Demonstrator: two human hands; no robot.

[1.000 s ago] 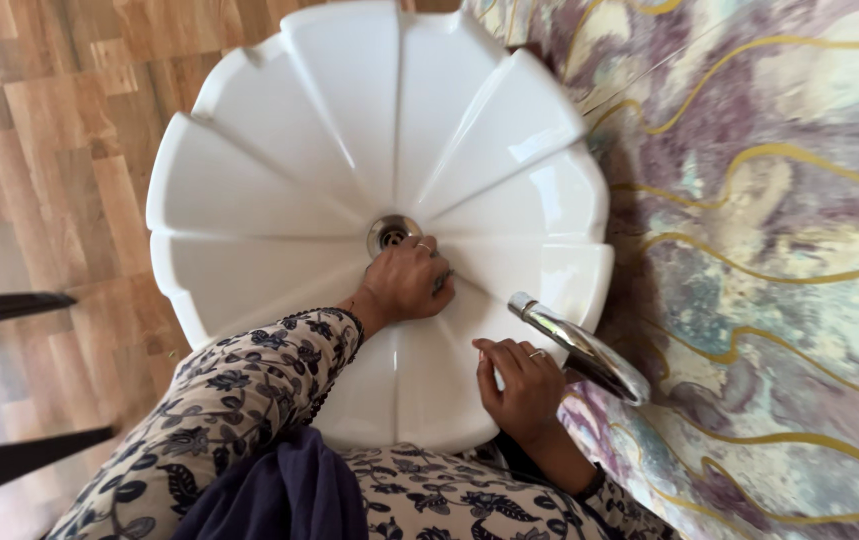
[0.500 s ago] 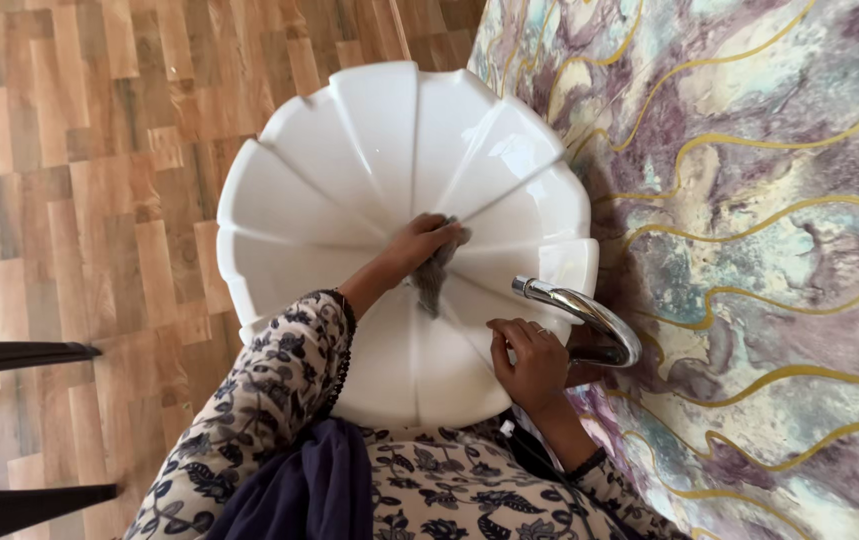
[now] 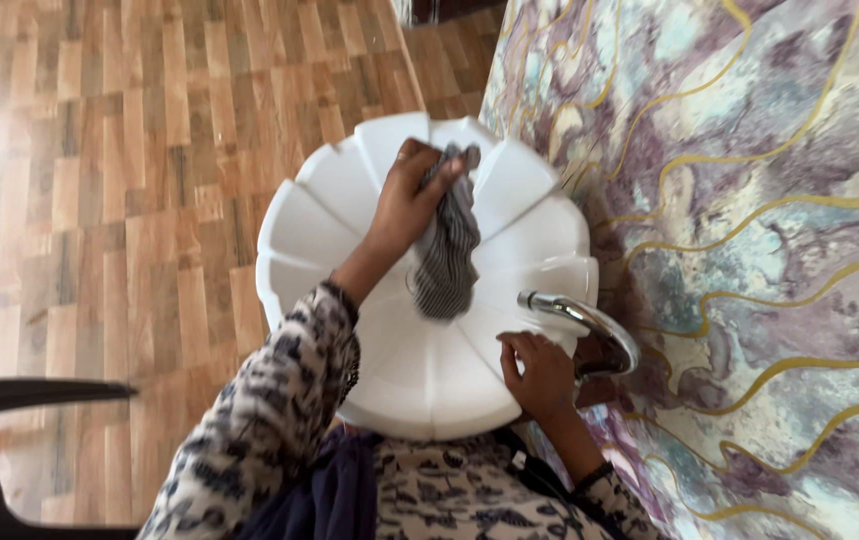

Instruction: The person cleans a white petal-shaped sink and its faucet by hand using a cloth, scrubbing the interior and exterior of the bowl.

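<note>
1. We see our left hand clenched around a grey striped cloth, gripping its upper end at the far rim of the white basin, toward twelve o'clock. Most of the cloth hangs loose below the fist, draping down over the middle of the bowl.
2. Holding it bunched at the top likely gives a firm pad against the rim while the tail trails free.
3. Our right hand rests on the near rim at about four o'clock, fingers curled over the edge, holding nothing; it looks like a brace for leaning in.
4. The chrome tap juts in at three o'clock, just beside that hand.
5. A marbled wall lies to the right, a wooden floor to the left.
</note>
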